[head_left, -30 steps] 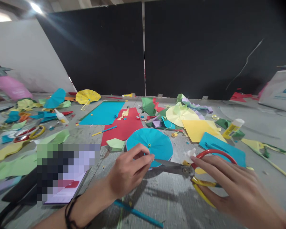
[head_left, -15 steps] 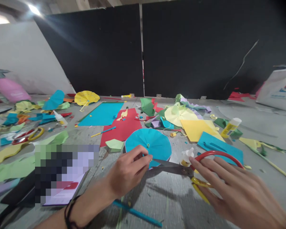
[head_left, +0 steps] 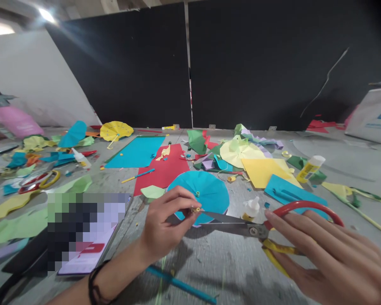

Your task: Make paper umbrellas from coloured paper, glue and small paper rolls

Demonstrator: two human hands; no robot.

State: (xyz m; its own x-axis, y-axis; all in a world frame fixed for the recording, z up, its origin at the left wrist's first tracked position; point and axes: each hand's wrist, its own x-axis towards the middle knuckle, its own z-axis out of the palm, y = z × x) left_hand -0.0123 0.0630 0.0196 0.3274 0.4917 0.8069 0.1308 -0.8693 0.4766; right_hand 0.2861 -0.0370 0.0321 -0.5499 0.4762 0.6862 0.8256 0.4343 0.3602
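Between the thumb and fingertips of my left hand [head_left: 167,224] is a small yellow paper roll [head_left: 197,209], its end facing the scissors. My right hand [head_left: 333,254] is in the handles of the scissors [head_left: 238,227], one loop red and the other yellow. The blades point left, slightly parted, with their tips close to the roll; whether they touch it I cannot tell. Just behind my left fingers lies a pleated blue paper disc [head_left: 209,182], with a small rolled piece [head_left: 197,194] at its centre. My left hand covers part of the disc's near edge.
A white glue bottle [head_left: 252,206] stands behind the blades, and a glue stick [head_left: 311,168] is farther right. A blue paper stick [head_left: 184,284] lies near me. A partly blurred phone [head_left: 104,241] is at left. Coloured sheets like the red paper [head_left: 168,169] cover the back.
The right hand and scissors have shifted a little right and down. My left fingers have turned slightly, and the small yellow paper roll now shows between them.
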